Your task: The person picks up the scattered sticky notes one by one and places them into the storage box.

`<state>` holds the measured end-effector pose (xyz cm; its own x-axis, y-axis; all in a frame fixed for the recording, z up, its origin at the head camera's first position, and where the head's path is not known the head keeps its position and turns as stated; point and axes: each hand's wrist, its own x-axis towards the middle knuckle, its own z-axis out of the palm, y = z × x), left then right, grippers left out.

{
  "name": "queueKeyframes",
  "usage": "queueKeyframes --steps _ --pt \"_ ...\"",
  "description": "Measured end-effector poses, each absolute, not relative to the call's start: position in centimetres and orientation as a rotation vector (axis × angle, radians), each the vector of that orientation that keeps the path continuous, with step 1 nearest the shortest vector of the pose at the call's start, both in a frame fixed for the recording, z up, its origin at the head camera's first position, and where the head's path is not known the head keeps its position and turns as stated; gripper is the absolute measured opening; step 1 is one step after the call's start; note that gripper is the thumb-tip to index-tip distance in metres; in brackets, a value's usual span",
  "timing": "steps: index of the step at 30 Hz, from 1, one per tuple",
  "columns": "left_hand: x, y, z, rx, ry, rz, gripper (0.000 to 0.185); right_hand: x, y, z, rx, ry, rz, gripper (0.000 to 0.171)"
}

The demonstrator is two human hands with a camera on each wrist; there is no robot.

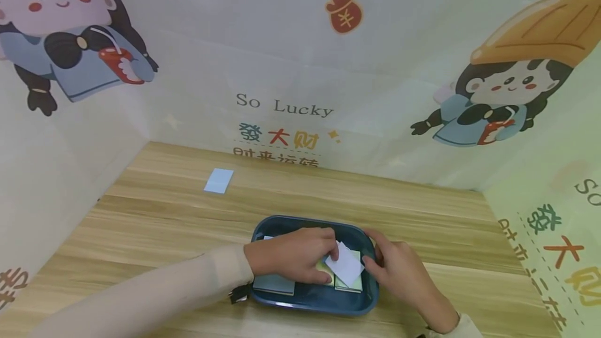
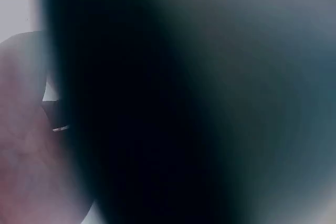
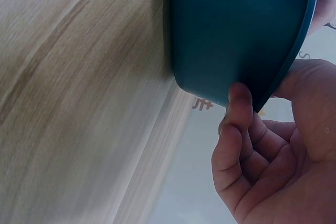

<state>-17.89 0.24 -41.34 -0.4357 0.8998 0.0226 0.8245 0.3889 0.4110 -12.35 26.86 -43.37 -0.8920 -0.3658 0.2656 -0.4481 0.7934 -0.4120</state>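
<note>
A dark blue plastic tray [image 1: 319, 304] stands on the table near me with several stacks of small cards in it. My left hand [image 1: 296, 254] reaches in from the left, its fingers bent and an index fingertip on a white card [image 1: 348, 267]. That card lies askew over a green-edged stack [image 1: 355, 285] at the tray's right. The left thumb rests by a yellow-green stack [image 1: 330, 279]. My right hand [image 1: 404, 275] grips the tray's right end, thumb over the rim and fingers curled against the outer wall [image 3: 220, 40]. Blur fills most of the left wrist view.
A grey-blue stack [image 1: 274, 286] lies in the tray's left part, partly under the left forearm. Farther back on the wooden table [image 1: 178, 223] lies a light blue card [image 1: 218, 180]. Printed cloth walls [image 1: 281, 56] enclose the table's back and sides.
</note>
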Motion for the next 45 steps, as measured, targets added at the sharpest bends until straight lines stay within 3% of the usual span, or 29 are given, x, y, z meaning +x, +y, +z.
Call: queueKeyframes --steps 14,18,26,45 --pt "-18.2 0.1 -42.5 1.496 2.429 0.42 0.051 -12.4 26.9 -43.5 0.643 -2.829 0.745 0.047" --pt "-18.6 0.1 -43.4 1.537 2.418 0.43 0.048 -12.4 27.0 -43.4 0.642 -2.839 0.744 0.046" --pt "-18.1 0.0 -41.8 1.517 2.427 0.339 0.031 -12.3 26.9 -43.4 0.634 -2.824 0.749 0.047" --pt "-17.4 -0.1 -41.0 1.442 2.379 0.254 0.034 -12.3 26.9 -43.5 0.608 -2.847 0.751 0.048"
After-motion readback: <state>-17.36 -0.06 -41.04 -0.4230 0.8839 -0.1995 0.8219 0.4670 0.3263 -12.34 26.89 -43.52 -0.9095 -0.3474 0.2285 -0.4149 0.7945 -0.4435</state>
